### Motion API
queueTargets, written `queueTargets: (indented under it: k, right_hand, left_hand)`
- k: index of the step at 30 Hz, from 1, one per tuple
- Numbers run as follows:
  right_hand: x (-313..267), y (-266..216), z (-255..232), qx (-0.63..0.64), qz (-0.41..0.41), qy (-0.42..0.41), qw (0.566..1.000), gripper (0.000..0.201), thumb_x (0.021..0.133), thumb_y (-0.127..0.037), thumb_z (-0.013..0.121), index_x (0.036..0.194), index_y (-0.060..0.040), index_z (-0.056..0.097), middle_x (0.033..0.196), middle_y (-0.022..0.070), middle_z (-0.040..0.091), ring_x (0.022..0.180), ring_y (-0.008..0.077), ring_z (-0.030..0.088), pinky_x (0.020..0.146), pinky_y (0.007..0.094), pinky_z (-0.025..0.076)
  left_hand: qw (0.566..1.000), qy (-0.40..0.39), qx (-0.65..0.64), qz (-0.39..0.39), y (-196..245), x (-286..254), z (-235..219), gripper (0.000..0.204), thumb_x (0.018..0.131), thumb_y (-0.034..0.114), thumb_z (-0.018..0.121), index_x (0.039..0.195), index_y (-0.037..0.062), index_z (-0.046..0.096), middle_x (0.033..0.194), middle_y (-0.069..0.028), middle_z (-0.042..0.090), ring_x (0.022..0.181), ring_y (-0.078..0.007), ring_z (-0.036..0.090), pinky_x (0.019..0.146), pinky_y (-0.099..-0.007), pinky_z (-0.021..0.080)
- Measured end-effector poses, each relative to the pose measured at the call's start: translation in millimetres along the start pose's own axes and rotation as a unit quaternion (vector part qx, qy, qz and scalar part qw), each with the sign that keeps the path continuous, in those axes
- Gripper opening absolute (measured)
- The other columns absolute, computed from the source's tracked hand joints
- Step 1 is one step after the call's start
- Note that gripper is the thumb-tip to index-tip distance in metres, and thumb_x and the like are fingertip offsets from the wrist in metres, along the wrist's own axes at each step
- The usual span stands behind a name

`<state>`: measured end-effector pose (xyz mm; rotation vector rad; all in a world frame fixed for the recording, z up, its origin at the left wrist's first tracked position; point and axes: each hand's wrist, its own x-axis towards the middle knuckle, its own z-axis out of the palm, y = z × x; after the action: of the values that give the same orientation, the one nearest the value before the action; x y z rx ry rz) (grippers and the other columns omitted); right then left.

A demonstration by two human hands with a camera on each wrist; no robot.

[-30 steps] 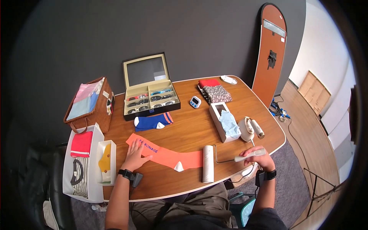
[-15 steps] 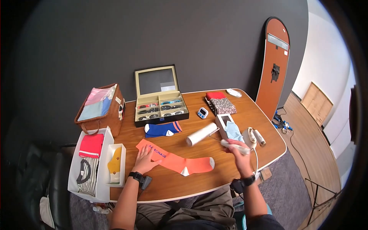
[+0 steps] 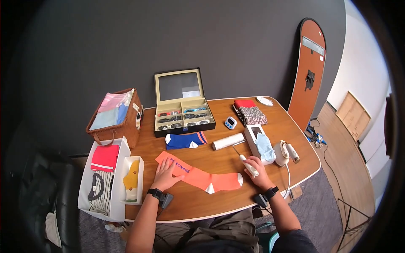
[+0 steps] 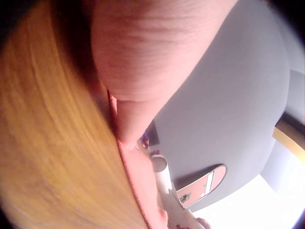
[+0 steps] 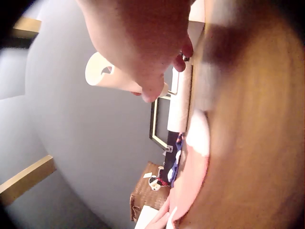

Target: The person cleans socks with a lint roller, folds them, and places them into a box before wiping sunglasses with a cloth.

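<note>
An orange sock (image 3: 197, 177) with white heel and toe and dark lettering lies flat across the front of the table. My left hand (image 3: 166, 175) rests on its cuff end with the fingers spread. In my right hand (image 3: 258, 172) I hold the white handle of a lint roller (image 3: 228, 141), past the sock's toe. The roller's white cylinder lies at the table top beyond the sock, beside the folded blue socks (image 3: 185, 140). In the right wrist view, fingers and thumb are around the handle (image 5: 121, 79), whose hollow end points back at the camera.
Left: a wicker basket (image 3: 134, 133) of folded cloths, a white box (image 3: 85, 192) with clothing and a smaller white tray (image 3: 140, 181). Behind: an open sunglasses case (image 3: 185, 127) and a timer (image 3: 230, 122). Right: a white box with blue cloth (image 3: 264, 147) and a corded white device (image 3: 281, 155).
The lint roller has lifted off the sock's toe end, swung away and come down near the blue socks. My right hand has moved left with it. The left hand keeps its place on the sock.
</note>
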<state>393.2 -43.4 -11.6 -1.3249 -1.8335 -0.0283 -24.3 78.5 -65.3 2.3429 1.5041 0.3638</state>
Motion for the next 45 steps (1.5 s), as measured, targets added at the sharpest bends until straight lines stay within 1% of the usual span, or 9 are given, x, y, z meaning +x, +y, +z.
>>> queueTargets:
  k: [13,17,21,25,30,36,38,42,45]
  right_hand:
    - [-3,3,-32,-0.123,-0.038,-0.168,0.977,0.035,0.085,-0.002,0.059,0.118,-0.0065,0.069,0.126,0.0182,0.066,0.111,0.0361,0.065,0.097,0.0432,0.052]
    - [6,-32,-7,-0.097,-0.050,-0.143,0.984,0.021,0.082,-0.009,0.067,0.101,-0.0018,0.071,0.124,0.0189,0.065,0.119,0.0380,0.059,0.100,0.0450,0.050]
    - [2,-24,33,-0.267,-0.073,-0.160,0.948,0.019,0.081,-0.020,0.071,0.091,-0.0033,0.072,0.137,0.0244,0.054,0.136,0.0507,0.042,0.113,0.0527,0.038]
    - [17,-40,25,-0.245,-0.097,-0.135,0.955,0.021,0.081,-0.020,0.068,0.089,-0.0008,0.067,0.119,0.0237,0.064,0.119,0.0445,0.058,0.101,0.0513,0.048]
    - [32,-67,19,0.160,0.207,-0.197,0.945,0.014,0.088,-0.010,0.070,0.092,-0.0002,0.061,0.070,0.0069,0.065,0.063,0.0206,0.067,0.059,0.0365,0.054]
    - [42,-70,40,0.469,0.364,-0.164,0.788,0.007,0.101,-0.003,0.055,0.108,-0.0010,0.056,0.085,0.0062,0.067,0.078,0.0171,0.071,0.069,0.0287,0.058]
    - [40,-72,47,0.530,0.391,-0.158,0.736,0.010,0.103,-0.002,0.051,0.112,-0.0011,0.054,0.091,0.0080,0.068,0.086,0.0200,0.073,0.075,0.0296,0.059]
    - [28,-82,66,0.660,0.353,-0.165,0.642,0.027,0.102,0.004,0.041,0.127,-0.0009,0.050,0.119,0.0156,0.062,0.121,0.0253,0.061,0.106,0.0369,0.049]
    - [22,-99,77,0.725,0.315,-0.101,0.604,0.036,0.096,0.011,0.041,0.129,0.0000,0.050,0.138,0.0151,0.055,0.139,0.0242,0.047,0.119,0.0365,0.035]
  left_hand:
    - [1.000,0.027,-0.006,0.014,9,-4,-3,0.083,0.089,0.056,0.065,0.152,0.0073,0.042,0.164,-0.0207,0.024,0.154,-0.0345,0.016,0.125,-0.0491,0.011]
    - [0.984,0.053,0.054,0.164,84,-17,-13,0.054,0.086,0.024,0.066,0.135,0.0032,0.055,0.148,-0.0227,0.045,0.143,-0.0388,0.038,0.117,-0.0517,0.030]
    - [0.965,0.027,-0.021,0.261,159,-39,30,0.051,0.089,0.029,0.065,0.130,-0.0007,0.056,0.140,-0.0238,0.050,0.139,-0.0398,0.043,0.112,-0.0503,0.039]
    - [0.967,0.046,0.014,0.250,178,-47,49,0.064,0.088,0.036,0.068,0.136,-0.0023,0.052,0.142,-0.0243,0.049,0.141,-0.0398,0.041,0.115,-0.0492,0.036]
    - [0.981,0.064,-0.070,0.172,202,-46,41,0.075,0.086,0.045,0.073,0.139,-0.0015,0.051,0.143,-0.0225,0.049,0.134,-0.0369,0.047,0.111,-0.0481,0.038]
    - [0.971,0.139,-0.129,0.145,216,-43,35,0.048,0.085,0.037,0.076,0.116,0.0029,0.060,0.116,-0.0158,0.064,0.105,-0.0363,0.064,0.087,-0.0445,0.053]
    - [0.938,0.075,-0.332,0.071,205,-39,47,0.038,0.090,0.026,0.073,0.116,0.0038,0.058,0.114,-0.0141,0.064,0.104,-0.0300,0.066,0.086,-0.0419,0.054]
    - [0.546,-0.113,-0.830,-0.019,172,-30,63,0.019,0.098,0.001,0.050,0.116,0.0044,0.056,0.114,-0.0046,0.061,0.111,-0.0168,0.061,0.097,-0.0345,0.048]
    - [0.533,-0.095,-0.840,-0.041,161,-30,48,0.027,0.096,-0.002,0.047,0.120,0.0026,0.058,0.116,-0.0049,0.061,0.110,-0.0152,0.059,0.096,-0.0316,0.047]
